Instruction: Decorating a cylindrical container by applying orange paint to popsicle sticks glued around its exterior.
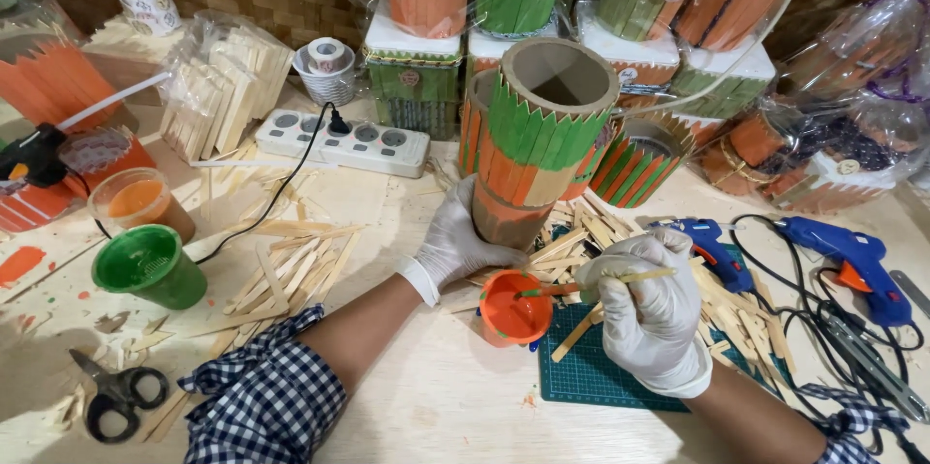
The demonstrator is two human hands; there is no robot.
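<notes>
1. Two gloved hands work at a craft table, w/ checked sleeves pushed up the forearms.
2. Left hand (pixel 455 243), white glove, fingers wrapped round the lower part of a cardboard tube (pixel 539 139); grip closed on it, tube tilted w/ its open mouth toward 12 o'clock.
3. Tube is clad in flat sticks painted green up top, orange below; it sits at frame centre, approx 1 o'clock from the left hand.
4. Right hand (pixel 651 314), also white-gloved, fingers curled shut round a thin brush (pixel 591 284); brush points toward 9 o'clock, tip in a small orange paint cup (pixel 514 309).
5. Paint cup stands on the table between both hands, at 6 o'clock from the tube, touching the edge of a green cutting mat (pixel 601 375).
6. Loose plain sticks (pixel 291 265) lie scattered at 9 o'clock from the left hand; more are heaped under the tube & on the mat.
7. Green cup (pixel 150 265) & a clear cup of orange paint (pixel 140 201) sit far left, approx 9 o'clock.
8. Black scissors (pixel 118 394) lie at 8 o'clock, near the left sleeve.
9. Two blue glue guns (pixel 852 261) rest at 3 o'clock from the right hand, cords tangled beside them.
10. White power strip (pixel 344 141) at 11 o'clock; finished stick-clad pots stacked along 12 o'clock.
</notes>
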